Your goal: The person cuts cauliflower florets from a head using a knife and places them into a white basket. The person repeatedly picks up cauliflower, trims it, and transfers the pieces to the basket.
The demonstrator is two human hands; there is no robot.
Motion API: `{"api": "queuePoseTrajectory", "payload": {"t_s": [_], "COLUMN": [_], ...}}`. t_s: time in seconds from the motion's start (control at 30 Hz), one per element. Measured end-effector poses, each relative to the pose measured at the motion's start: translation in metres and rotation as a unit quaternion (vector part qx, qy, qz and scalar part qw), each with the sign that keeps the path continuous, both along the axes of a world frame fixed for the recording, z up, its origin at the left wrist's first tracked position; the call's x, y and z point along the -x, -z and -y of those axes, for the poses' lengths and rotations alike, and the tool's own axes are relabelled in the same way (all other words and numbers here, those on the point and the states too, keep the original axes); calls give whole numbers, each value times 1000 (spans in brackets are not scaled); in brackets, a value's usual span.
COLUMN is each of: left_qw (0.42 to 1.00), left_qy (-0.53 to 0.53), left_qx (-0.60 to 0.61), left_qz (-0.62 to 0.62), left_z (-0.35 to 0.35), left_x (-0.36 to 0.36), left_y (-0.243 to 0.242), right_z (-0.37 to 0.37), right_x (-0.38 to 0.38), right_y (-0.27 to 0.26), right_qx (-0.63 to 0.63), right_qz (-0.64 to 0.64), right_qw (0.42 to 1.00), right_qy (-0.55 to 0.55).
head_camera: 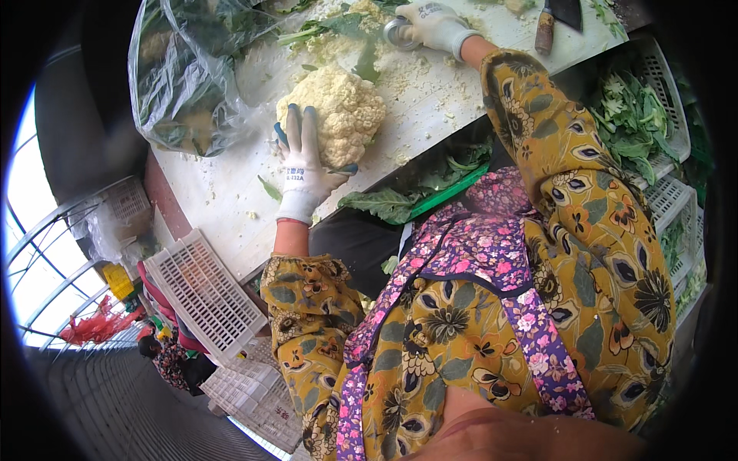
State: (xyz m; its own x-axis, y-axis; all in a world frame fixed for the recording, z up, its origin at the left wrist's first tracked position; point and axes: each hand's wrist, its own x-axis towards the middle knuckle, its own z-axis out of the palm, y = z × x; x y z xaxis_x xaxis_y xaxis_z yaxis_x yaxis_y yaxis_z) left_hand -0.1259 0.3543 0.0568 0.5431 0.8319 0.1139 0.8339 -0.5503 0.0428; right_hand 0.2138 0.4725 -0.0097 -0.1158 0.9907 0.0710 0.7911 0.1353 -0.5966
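My left hand (304,164), in a white work glove with blue fingertips, lies over the near left side of a whole cauliflower head (340,112) on the white table (219,196). At the far side of the table my right hand (429,26), gloved alike, has its fingers round a roll of tape (401,33). Cauliflower crumbs and torn green leaves lie scattered between and around the hands. To the right of my right hand rests a broad-bladed knife with a worn wooden handle (544,33).
A clear plastic bag (184,86) with leafy cauliflower stands at the left. A green tray edge (447,193) with leaves adjoins the table's near edge. White crates (204,294) stand lower left; another crate (669,98) holds leaves at right. Another person (173,360) is at the lower left.
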Motion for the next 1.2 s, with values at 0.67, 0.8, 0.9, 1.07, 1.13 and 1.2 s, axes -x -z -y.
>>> {"api": "queuePoseTrajectory", "payload": {"t_s": [0.67,0.8,0.9,1.07,1.13,1.2], "left_qw": [999,998,996,996,995,995], "left_qy": [42,47,65,65,80,83], "left_qx": [7,20,21,46,45,50], "left_qz": [31,35,54,28,35,35], "left_z": [-16,-16,-23,-24,-29,-32], "left_x": [14,20,14,26,29,25], "left_y": [-2,-3,-7,-9,-7,-10], "right_z": [-25,44,-4,5,26,30], "right_x": [-7,62,41,19,47,67], "right_y": [0,-64,-41,-47,-64,-55], "right_qx": [-89,-64,-83,-139,-140,-94], "right_qz": [19,109,155,-61,34,165], "right_qw": [995,949,970,976,950,930], "right_qy": [-46,-289,-168,-159,-279,-316]}}
